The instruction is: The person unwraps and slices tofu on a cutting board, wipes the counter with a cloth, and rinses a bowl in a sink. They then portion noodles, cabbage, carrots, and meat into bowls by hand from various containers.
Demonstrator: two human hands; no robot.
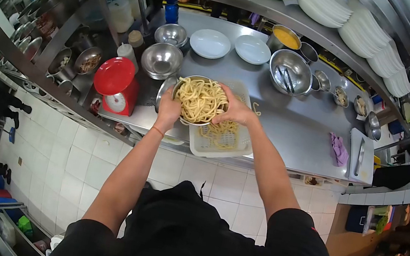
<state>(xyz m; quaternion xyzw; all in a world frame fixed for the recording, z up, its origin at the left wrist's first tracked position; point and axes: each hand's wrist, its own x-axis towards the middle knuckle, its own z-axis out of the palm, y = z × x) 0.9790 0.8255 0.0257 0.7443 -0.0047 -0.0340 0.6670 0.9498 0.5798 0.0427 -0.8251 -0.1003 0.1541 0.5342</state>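
Observation:
A metal bowl (193,122) heaped with thick pale noodles (200,100) is held up between my two hands. My left hand (167,109) grips its left side, and my right hand (235,108) has the right rim, fingers curled around it. Below and behind the bowl sits a white perforated basket (216,151) with more noodles lying in it; a few strands hang at its right edge. Just left of my left hand is a red kitchen scale (116,79), and a round metal rim shows beside the bowl, partly hidden.
Steel bowls (162,59) and two white plates (210,44) stand along the back. At right are a large bowl with tongs (286,75), a purple cloth (339,150) and a knife on a cutting board (361,158). A shelf with stacked plates (322,6) overhangs the counter. Other people stand far left.

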